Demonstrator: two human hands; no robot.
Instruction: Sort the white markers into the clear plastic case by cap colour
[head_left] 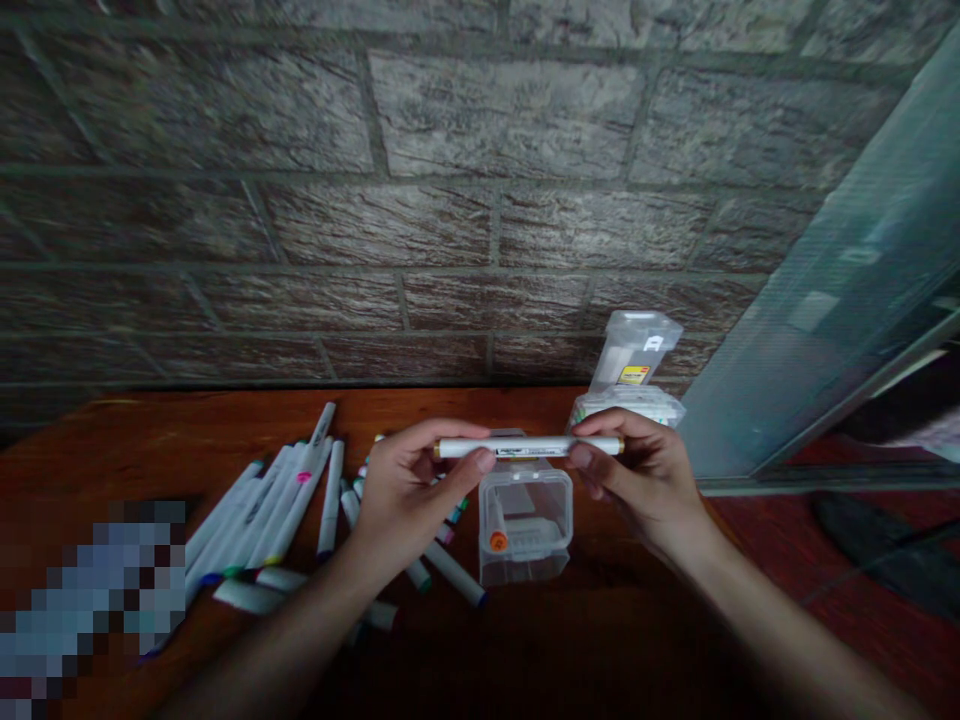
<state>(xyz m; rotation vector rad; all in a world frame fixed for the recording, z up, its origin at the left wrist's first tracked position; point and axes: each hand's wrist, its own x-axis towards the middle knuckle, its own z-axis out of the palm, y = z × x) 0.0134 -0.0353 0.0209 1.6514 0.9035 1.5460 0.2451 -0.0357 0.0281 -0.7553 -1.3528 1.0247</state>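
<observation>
A white marker pen (532,447) with yellowish-brown ends is held level between my two hands. My left hand (412,490) pinches it near its left end, and my right hand (645,480) pinches it near the right end. Just below the pen, a clear plastic case (525,578) stands on the table with its mouth towards me. One marker with an orange end (498,541) leans inside it at the left. Left of the case, loose white markers (457,574) with coloured ends lie scattered, some partly hidden by my left hand and forearm.
A row of white markers (262,505) lies at the left of the wooden table (135,430). Another clear case (637,350) stands open at the back right, with things inside. A brick wall (450,220) rises behind; a grey-green door frame (780,330) borders the right.
</observation>
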